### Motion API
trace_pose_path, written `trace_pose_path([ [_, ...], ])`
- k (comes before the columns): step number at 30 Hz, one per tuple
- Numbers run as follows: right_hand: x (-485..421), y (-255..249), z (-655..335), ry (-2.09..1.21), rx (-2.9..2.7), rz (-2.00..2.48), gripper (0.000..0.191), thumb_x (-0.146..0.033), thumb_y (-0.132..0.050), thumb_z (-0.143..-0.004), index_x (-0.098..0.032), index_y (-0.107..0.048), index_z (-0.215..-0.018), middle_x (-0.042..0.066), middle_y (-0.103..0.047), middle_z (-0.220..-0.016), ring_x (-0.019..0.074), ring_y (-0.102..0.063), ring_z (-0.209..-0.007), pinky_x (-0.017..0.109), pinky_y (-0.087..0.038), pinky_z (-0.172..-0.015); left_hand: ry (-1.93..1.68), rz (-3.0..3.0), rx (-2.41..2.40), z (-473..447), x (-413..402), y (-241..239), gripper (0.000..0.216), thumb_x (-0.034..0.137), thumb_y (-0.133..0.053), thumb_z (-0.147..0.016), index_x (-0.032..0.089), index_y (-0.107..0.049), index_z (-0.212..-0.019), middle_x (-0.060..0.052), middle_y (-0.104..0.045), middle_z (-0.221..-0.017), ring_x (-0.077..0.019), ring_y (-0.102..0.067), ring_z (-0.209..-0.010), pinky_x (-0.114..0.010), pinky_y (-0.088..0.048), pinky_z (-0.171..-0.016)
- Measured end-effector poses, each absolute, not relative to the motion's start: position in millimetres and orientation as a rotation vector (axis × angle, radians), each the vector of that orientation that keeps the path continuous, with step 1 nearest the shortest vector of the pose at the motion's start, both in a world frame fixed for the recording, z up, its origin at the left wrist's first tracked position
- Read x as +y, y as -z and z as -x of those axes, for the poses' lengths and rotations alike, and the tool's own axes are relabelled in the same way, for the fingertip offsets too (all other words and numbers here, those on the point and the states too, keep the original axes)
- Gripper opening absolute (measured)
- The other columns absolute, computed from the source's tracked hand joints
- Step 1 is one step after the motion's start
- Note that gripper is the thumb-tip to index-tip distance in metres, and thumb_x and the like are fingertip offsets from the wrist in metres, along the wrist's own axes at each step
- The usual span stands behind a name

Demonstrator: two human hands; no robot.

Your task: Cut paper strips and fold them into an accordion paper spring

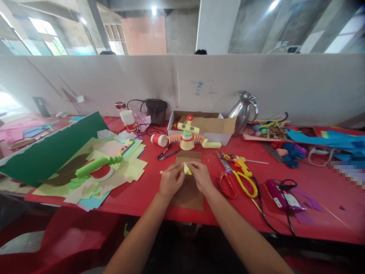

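Between my fingertips is a small piece of pale yellow paper (187, 169), folded or curled. My left hand (172, 179) pinches it from the left, and my right hand (202, 176) grips its other side. Both hands are above a brown cardboard sheet (188, 203) lying on the red table. Just beyond them stands a paper figure (187, 141) with a yellow cup-like body, folded orange arms and a red top. A black pen (164, 151) lies to the left of the cardboard, near a red and white paper cup (159, 140) on its side.
Scissors (227, 163) and a yellow glue gun (242, 166) with a black cord lie right. A purple box (285, 196) sits farther right. Coloured paper sheets (134, 173) spread left beside a green board (57, 152). A white box (219, 137) and metal jug (242, 110) stand behind.
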State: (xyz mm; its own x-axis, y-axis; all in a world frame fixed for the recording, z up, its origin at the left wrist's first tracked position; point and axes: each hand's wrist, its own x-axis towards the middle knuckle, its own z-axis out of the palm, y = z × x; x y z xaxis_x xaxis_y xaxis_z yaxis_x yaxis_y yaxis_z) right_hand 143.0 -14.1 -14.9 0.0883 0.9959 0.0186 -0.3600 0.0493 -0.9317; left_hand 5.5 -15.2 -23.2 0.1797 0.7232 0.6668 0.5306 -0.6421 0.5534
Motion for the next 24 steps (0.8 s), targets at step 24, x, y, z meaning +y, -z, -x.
trace_pose_path([
  [24, -14, 1, -157, -1.347, -1.213, 1.145, 0.033, -0.043, -0.075, -0.065, -0.018, -0.075, -0.086, 0.004, -0.074, -0.080, 0.0180, -0.065, -0.071, 0.030, -0.048, -0.068, -1.186, -1.541, 1.214, -2, 1, 8, 0.026, 0.038, -0.065, -0.076, 0.016, -0.075, -0.088, -0.007, -0.075, -0.084, -0.0218, -0.067, -0.079, -0.030, -0.050, -0.070],
])
